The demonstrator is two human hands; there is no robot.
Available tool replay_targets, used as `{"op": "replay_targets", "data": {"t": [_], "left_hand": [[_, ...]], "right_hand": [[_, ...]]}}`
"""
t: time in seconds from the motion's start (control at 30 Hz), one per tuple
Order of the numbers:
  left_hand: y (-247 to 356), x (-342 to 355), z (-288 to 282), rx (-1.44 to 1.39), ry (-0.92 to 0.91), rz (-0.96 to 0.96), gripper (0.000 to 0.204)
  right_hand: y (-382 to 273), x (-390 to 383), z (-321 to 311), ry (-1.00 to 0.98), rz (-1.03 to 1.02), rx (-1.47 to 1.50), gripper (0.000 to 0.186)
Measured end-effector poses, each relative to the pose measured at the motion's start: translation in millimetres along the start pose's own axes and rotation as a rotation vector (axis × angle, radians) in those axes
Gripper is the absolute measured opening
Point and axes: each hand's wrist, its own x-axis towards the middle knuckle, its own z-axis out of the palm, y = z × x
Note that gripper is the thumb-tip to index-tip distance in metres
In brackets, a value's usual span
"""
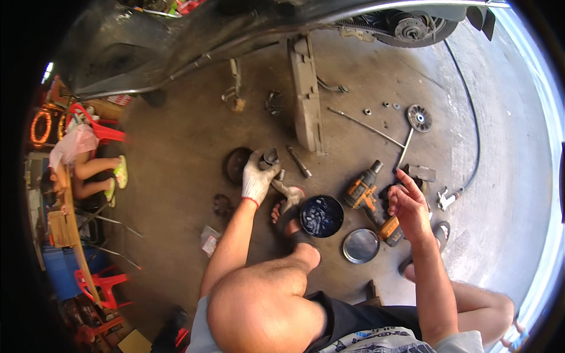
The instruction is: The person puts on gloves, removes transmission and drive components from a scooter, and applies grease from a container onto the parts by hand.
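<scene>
My left hand (pixel 256 181), in a white work glove with a red cuff, is closed on a dark round metal part (pixel 270 157) just above the floor. My right hand (pixel 411 207) is bare and raised on the right, its index finger stretched out and the others partly bent; nothing shows in it. A loose glove (pixel 289 195) lies by my foot. Between my hands stands an open round tin (pixel 321 216) of dark, shiny grease, and its round metal lid (pixel 361 246) lies beside it. An orange and black cordless impact wrench (pixel 363 189) lies near my right hand.
A vehicle (pixel 176 53) spans the far side, with a wheel hub (pixel 412 28) showing. Below it stands a long metal beam (pixel 305 100). A lug wrench (pixel 376 130), a spoked disc (pixel 419 118) and an air hose (pixel 471 117) lie right. A person (pixel 82 153) sits at far left.
</scene>
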Motion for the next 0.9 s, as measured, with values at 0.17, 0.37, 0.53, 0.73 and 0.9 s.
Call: {"op": "replay_targets", "data": {"t": [0.17, 0.37, 0.53, 0.73, 0.9], "left_hand": [[-42, 36, 18, 0.190, 0.028, 0.023, 0.058], [-81, 48, 27, 0.358, 0.034, 0.073, 0.051], [-76, 43, 38, 0.345, 0.039, 0.131, 0.049], [-76, 36, 35, 0.423, 0.041, 0.083, 0.056], [-91, 28, 19, 0.556, 0.130, 0.071, 0.065]], "right_hand": [[12, -3, -31, 0.164, -0.027, -0.041, 0.056], [21, -14, -69, 0.313, -0.052, -0.109, 0.059], [2, -12, -91, 0.456, -0.111, -0.113, 0.060], [-15, -3, -115, 0.405, -0.206, -0.398, 0.056], [35, 7, -139, 0.526, -0.317, -0.929, 0.060]]}}
